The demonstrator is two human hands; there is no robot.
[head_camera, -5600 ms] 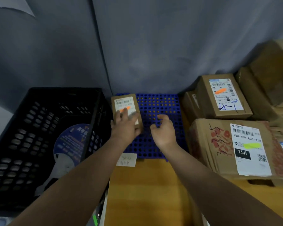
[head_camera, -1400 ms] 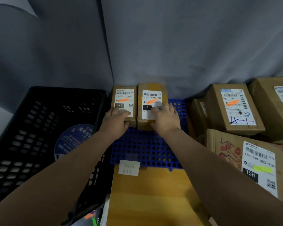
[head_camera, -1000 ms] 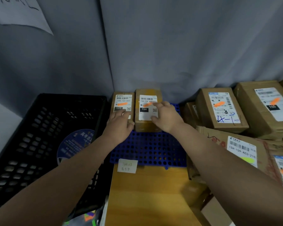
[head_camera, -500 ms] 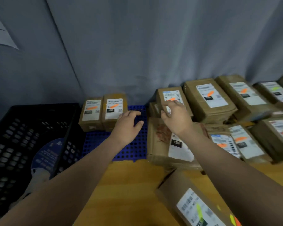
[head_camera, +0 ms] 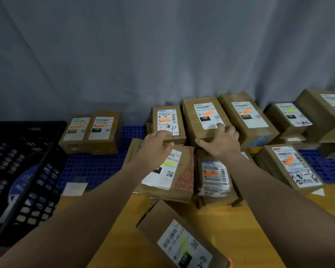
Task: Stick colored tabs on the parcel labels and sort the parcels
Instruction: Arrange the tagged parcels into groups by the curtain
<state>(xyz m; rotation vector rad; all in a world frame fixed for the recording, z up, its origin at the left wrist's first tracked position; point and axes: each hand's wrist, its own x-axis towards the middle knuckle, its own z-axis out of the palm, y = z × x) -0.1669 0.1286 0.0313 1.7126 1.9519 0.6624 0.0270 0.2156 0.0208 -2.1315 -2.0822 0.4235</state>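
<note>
Two small boxes (head_camera: 89, 132) done, hands now over at the pile

Both orange-tabbed boxes sit side by side at the far left of the blue mat (head_camera: 97, 165), next to the black crate (head_camera: 17, 171), so that pair looks sorted. The right hand (head_camera: 220, 144) has swung right and lies spread on the near edge of the 150 box (head_camera: 203, 120), not really clamped yet. The left hand (head_camera: 155, 147) hovers loose and empty just left of it, probably helping lift next
</note>
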